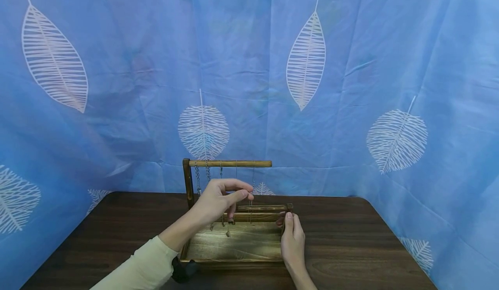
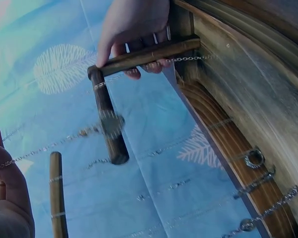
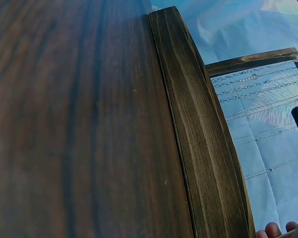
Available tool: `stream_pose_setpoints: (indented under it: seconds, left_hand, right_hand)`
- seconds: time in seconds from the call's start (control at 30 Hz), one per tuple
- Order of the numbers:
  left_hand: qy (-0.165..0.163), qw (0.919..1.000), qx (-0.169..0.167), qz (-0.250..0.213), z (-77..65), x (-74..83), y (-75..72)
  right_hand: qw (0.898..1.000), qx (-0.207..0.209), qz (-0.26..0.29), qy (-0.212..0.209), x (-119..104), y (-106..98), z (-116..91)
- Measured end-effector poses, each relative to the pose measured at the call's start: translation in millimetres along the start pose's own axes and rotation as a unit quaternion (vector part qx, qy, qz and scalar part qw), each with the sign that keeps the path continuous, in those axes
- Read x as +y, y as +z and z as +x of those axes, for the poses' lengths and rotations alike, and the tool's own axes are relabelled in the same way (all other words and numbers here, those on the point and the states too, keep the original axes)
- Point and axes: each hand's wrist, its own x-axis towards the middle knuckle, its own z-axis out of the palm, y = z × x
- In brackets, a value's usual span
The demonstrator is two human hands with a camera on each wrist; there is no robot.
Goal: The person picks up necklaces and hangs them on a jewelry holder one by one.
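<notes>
A wooden jewelry stand point(image 1: 238, 246) has a tray base, a tall arm point(image 1: 241, 164) and a lower bar point(image 1: 265, 208). My left hand point(image 1: 218, 199) is raised in front of the tall arm, thumb and fingertips pinching a thin chain. In the left wrist view that chain point(image 2: 44, 148) stretches from the left fingers point(image 2: 5, 173) toward the lower bar point(image 2: 107, 106), where a blurred ornament point(image 2: 111, 124) overlaps the bar. My right hand point(image 1: 293, 238) grips the short post at the stand's right end. Its fingertips point(image 3: 272, 230) show at the right wrist view's bottom edge.
Several necklaces point(image 1: 197, 177) hang from the tall arm, toward its upright on the left. A small dark object point(image 1: 183, 270) shows beneath the left wrist. The stand sits on a dark wood table point(image 1: 351, 238), with a blue leaf-patterned curtain point(image 1: 249, 64) behind it.
</notes>
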Motion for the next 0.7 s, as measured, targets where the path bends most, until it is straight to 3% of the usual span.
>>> stream_pose_setpoints:
  seconds: [0.23,0.7]
  left_hand:
    - [-0.010,0.9996,0.021,0.012,-4.6,-5.3,-15.2]
    - [0.002,0.9982,0.056,0.022,-4.8,-13.2,-43.0]
  right_hand:
    - [1.000,-0.003,0.005,0.006,-0.7,-0.6,0.5]
    - [1.000,-0.006,0.001,0.010,0.2,0.7,1.0]
